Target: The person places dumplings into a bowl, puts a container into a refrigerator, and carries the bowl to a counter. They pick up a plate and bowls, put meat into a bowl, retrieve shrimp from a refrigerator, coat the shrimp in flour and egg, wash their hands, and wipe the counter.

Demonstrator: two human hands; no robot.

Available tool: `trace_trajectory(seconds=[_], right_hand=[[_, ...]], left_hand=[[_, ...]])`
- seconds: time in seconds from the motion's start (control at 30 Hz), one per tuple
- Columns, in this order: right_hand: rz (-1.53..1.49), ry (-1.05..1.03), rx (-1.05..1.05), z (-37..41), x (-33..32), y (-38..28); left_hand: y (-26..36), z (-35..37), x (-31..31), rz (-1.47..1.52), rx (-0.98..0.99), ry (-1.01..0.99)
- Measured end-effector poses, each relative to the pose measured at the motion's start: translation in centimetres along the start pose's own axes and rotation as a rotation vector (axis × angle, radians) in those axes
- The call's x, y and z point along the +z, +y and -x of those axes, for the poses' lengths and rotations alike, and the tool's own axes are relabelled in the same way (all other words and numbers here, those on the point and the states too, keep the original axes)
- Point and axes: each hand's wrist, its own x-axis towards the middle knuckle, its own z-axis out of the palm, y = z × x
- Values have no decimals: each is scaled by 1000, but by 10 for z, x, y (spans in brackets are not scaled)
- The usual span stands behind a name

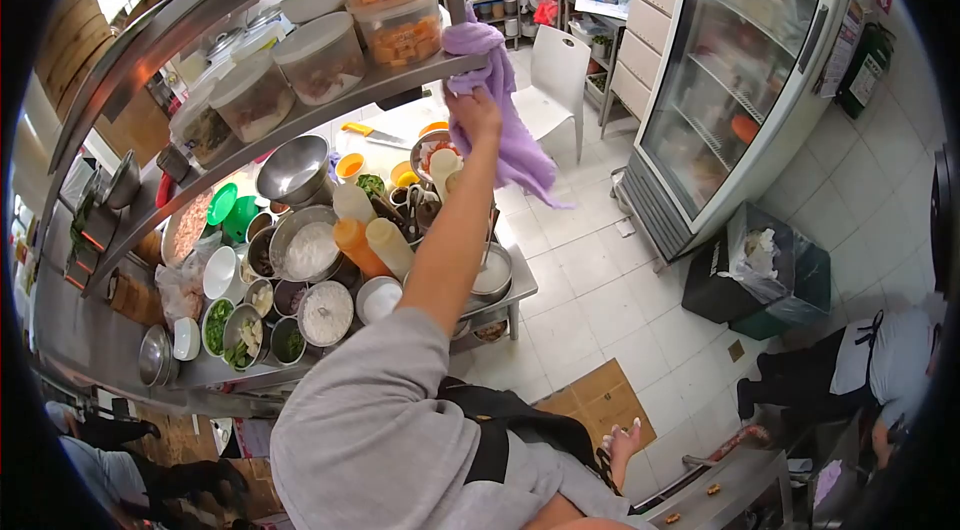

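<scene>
My left hand (473,113) is raised at the end of the metal shelf (390,77), closed on a purple cloth (512,145). Part of the cloth lies over the shelf's corner by the upright post, and the rest hangs down. Low on the right, my right hand (622,442) is held near my body with its fingers apart and nothing visible in it. Below my left arm stand an orange squeeze bottle (357,245), a pale squeeze bottle (389,247) and a steel bowl of white powder (308,248).
Lidded plastic tubs (320,58) line the shelf. A knife (375,135) lies on the worktop behind the bottles. To the right are a white chair (557,70), a glass-door fridge (740,60) and bins (757,265). Other people (860,360) stand at the lower right and lower left.
</scene>
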Motion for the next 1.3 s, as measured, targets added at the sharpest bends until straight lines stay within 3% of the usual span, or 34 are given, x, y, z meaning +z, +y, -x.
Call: trace_trajectory(seconds=[0.1, 0.13, 0.27, 0.33, 0.4, 0.47, 0.5, 0.57, 0.63, 0.67, 0.7, 0.73, 0.8, 0.83, 0.87, 0.93, 1.03, 1.07, 1.13, 1.2, 1.23, 1.27, 1.3], right_hand=[[-28, -39, -41, -9, 2, -6], [-71, -56, -64, -10, 6, -13], [-43, -14, -96, 7, 16, -44], [-7, -26, -62, 8, 18, -46], [22, -35, -79, 0, 19, -43], [61, -45, -96, -9, 18, -43], [25, -63, -127, -14, 20, -47], [10, -59, -188, -12, 20, -56], [1, -19, -249, -6, 24, -70], [-25, 2, -271, -2, 24, -74], [-98, -21, -276, 10, 25, -84], [-164, -43, -280, 24, 19, -92], [-192, 23, -275, 37, 14, -106], [-177, 18, -293, 39, 14, -111], [-209, -8, -291, 39, 12, -113], [-186, -64, -320, 37, 16, -113], [37, -140, -255, 22, 40, -108], [143, -173, -264, 18, 47, -106], [291, -333, -129, -47, 45, -71], [211, -482, 72, -51, 64, -62], [274, -437, -44, -33, 73, -63], [341, -382, -157, 5, 89, -72], [354, -364, -169, -5, 91, -58]], left_hand=[[-18, 45, 11, -218, -143, 8], [-18, 54, 0, 41, -308, -93], [-4, 54, 9, -159, -279, -22], [41, 56, 2, 102, -143, 63], [103, 64, -15, 317, -150, 15], [147, 78, -9, 475, -446, 20], [148, 80, -3, 498, -273, -27], [165, 93, -2, 554, -688, -330], [131, 115, 26, 573, -590, -300], [100, 128, 53, 630, -502, -190], [77, 124, 58, 611, -702, -462], [66, 122, 61, 752, -820, -554], [64, 112, 53, 590, -544, -612], [58, 119, 62, 589, -549, -612], [49, 124, 69, 399, -496, -758], [10, 137, 71, -175, 10, -879], [59, 126, -12, -451, 45, -1399], [67, 139, -29, -412, 25, -1440], [125, 157, -119, -343, -92, -1151], [129, 165, -201, -130, -84, -1154], [118, 171, -252, -7, 2, -1156], [112, 159, -316, 70, 16, -1281], [81, 161, -367, 258, 232, -1187]])
